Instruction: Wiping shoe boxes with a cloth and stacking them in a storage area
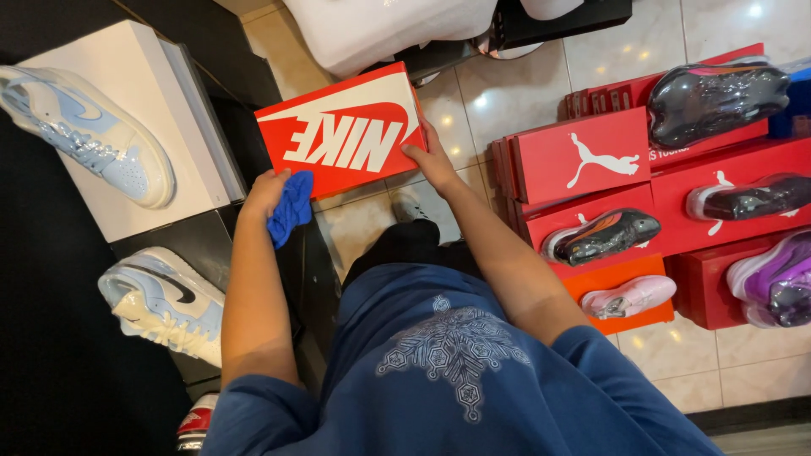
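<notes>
- Red rectangular cardboard shoe box (342,131), lid shut, white emblem across the top: held level above the pale tiled floor (515,93), beside the right edge of the black display stand (51,371). Contents are not shown.
- Left hand (266,192): set at the box's near left corner, fingers closed on a crumpled blue cloth (291,207), which is pressed against the box edge.
- Right hand (432,159): fingers clamped on the box's near right corner, thumb on the lid.
- Progress, as judged: wiping of the box appears to be in hand; the lid looks clean, but how much of the surface has been covered cannot be told.
- White flat box (127,101), on the stand's far left part: a pale blue and white sneaker (89,131) is carried on top of its closed lid.
- Second pale blue and cream sneaker (165,304): laid on the stand's near edge, directly on the black surface.
- Stacked red shoe boxes (583,156), at the right on the floor: all closed, contents unseen; film-wrapped shoes are displayed on top, among them a black one (604,236), a pink one (629,297) and a purple one (773,283).
- Orange box (625,274), under the pink shoe: closed.
</notes>
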